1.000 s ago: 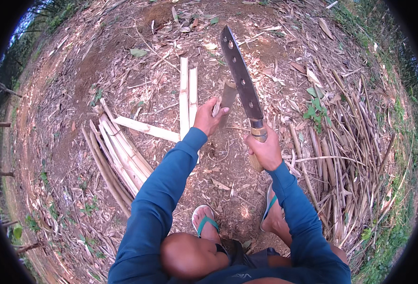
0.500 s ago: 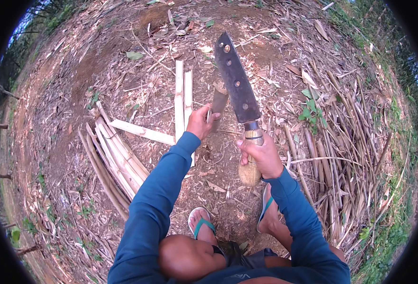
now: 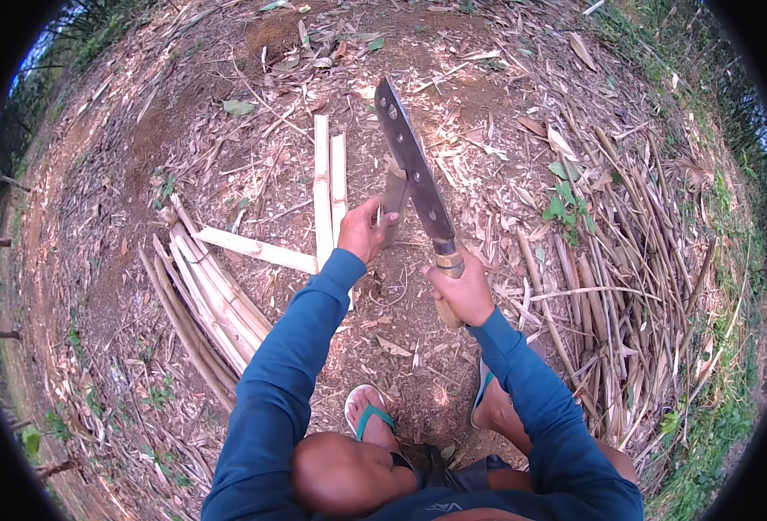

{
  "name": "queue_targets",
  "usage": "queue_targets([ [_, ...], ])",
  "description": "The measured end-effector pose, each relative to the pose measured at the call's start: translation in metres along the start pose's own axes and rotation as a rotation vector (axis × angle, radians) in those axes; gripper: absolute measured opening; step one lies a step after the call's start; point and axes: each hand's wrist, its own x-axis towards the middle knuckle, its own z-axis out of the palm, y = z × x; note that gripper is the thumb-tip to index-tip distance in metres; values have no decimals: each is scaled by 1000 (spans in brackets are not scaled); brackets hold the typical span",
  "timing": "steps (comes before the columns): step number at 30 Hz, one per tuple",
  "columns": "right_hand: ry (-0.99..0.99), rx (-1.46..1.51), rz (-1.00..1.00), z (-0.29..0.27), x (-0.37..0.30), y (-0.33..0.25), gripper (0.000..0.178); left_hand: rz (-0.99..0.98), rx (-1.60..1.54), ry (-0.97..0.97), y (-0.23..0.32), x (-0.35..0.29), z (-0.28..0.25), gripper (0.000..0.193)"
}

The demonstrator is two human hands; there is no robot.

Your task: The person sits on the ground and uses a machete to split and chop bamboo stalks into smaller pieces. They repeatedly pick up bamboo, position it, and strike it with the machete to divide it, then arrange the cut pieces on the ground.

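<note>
My right hand (image 3: 463, 286) is wrapped round the wooden handle of a machete (image 3: 418, 169), whose broad dark blade has a row of holes and points away and slightly left. My left hand (image 3: 364, 231) grips a grey-brown bamboo piece (image 3: 395, 189), seen nearly end-on. The blade crosses in front of this piece's right side in the view; I cannot tell whether they touch. Just left of my left hand, two pale split bamboo strips (image 3: 322, 187) lie side by side on the ground, and another pale strip (image 3: 257, 249) slants toward them.
A bundle of split bamboo (image 3: 218, 291) lies at the left. To the right spreads a big heap of thin brown sticks (image 3: 605, 295), with a small green plant (image 3: 567, 207) beside it. My sandalled feet (image 3: 371, 412) stand on leaf-littered ground.
The machete has shifted left and its blade has turned more edge-on, coming across the bamboo piece. My right hand has moved slightly left; my left hand keeps its hold nearly in place.
</note>
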Motion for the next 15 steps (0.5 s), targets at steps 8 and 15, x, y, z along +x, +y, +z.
queue_targets([
  [8, 15, -48, -178, -2, -8, -34, 31, 1, -7, 96, -7, 1, -14, 37],
  [15, 85, 124, -270, -15, -29, -87, 28, 214, -103, 138, 103, 7, -59, 38],
])
